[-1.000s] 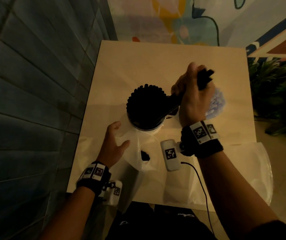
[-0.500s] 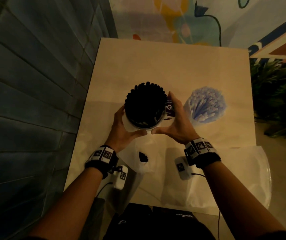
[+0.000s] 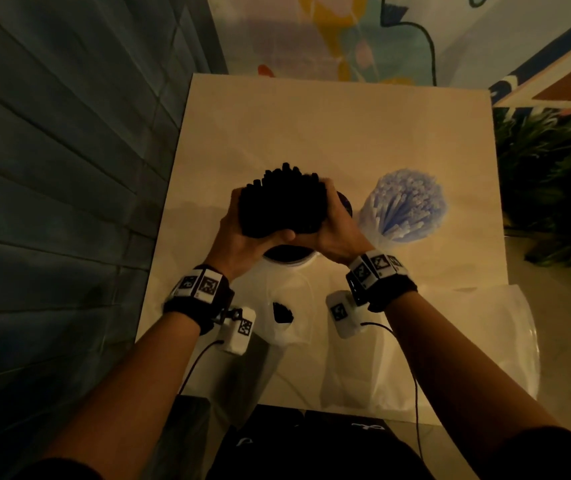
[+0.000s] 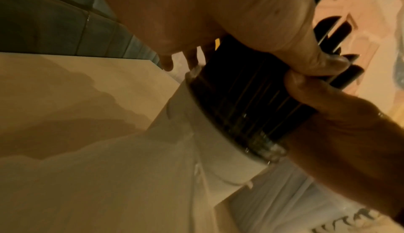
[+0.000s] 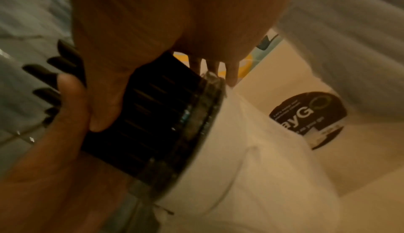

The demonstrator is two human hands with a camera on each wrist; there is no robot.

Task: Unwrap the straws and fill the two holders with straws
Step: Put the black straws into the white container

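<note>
left hand [image 3: 242, 233] – curled round black straws [image 3: 282, 202] | right hand [image 3: 336, 233] – clasps same bundle, thumbs touching | bundle stands in white holder [image 3: 291, 266] on table [image 3: 311, 126] | blue straws [image 3: 405, 206] just beside

A pale square table [image 3: 329, 133] is standing against a dark grey tiled wall [image 3: 69, 150] — a colourful mural [image 3: 363, 36] is showing behind, green foliage [image 3: 554, 174] sitting beside it in dim, warm light.
</note>
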